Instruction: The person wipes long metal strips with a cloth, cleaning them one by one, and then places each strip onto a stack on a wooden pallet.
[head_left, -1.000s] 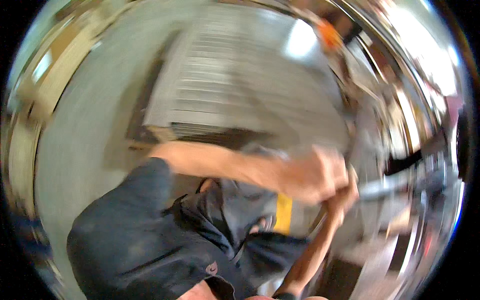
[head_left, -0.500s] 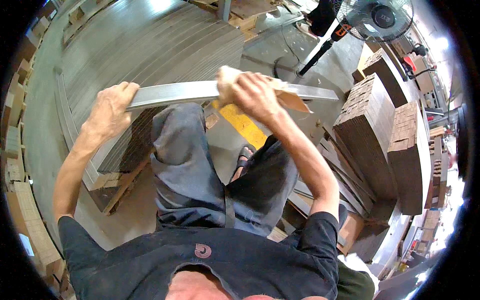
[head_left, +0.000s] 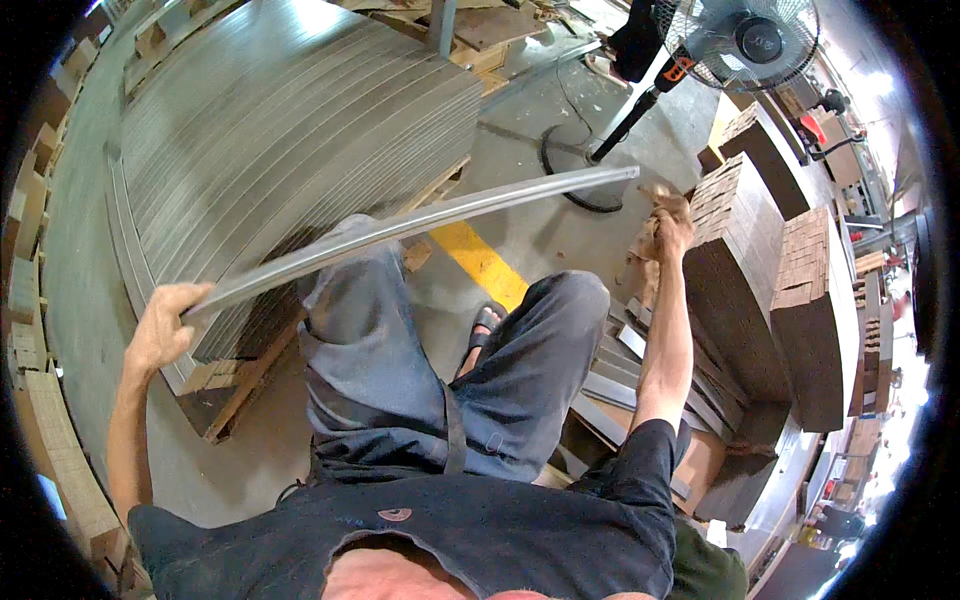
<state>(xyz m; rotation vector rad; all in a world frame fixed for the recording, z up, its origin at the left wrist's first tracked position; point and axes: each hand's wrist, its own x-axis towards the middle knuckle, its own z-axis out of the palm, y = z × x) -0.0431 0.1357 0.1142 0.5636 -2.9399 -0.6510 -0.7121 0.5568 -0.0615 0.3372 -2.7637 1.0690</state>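
Observation:
A long grey metal bar (head_left: 420,218) slants across my knees, its left end low and its right end raised. My left hand (head_left: 168,325) is closed around the left end. Off the bar's right end, my right hand (head_left: 672,228) is closed on a crumpled tan cloth (head_left: 645,245), blurred by motion and apart from the bar. Beyond the bar, at the left, lies a large stack of long grey metal strips (head_left: 290,110) on a wooden pallet (head_left: 235,400).
A pedestal fan (head_left: 757,42) stands ahead at the right. Tall stacks of brown-edged pieces (head_left: 735,230) rise at the right. Loose metal strips (head_left: 610,388) lie beside my right leg. A yellow stripe (head_left: 480,262) marks the floor between my knees.
My right hand with the cloth has slid off the bar toward the right. My left hand has come lower and nearer, so the bar now tilts up to the right.

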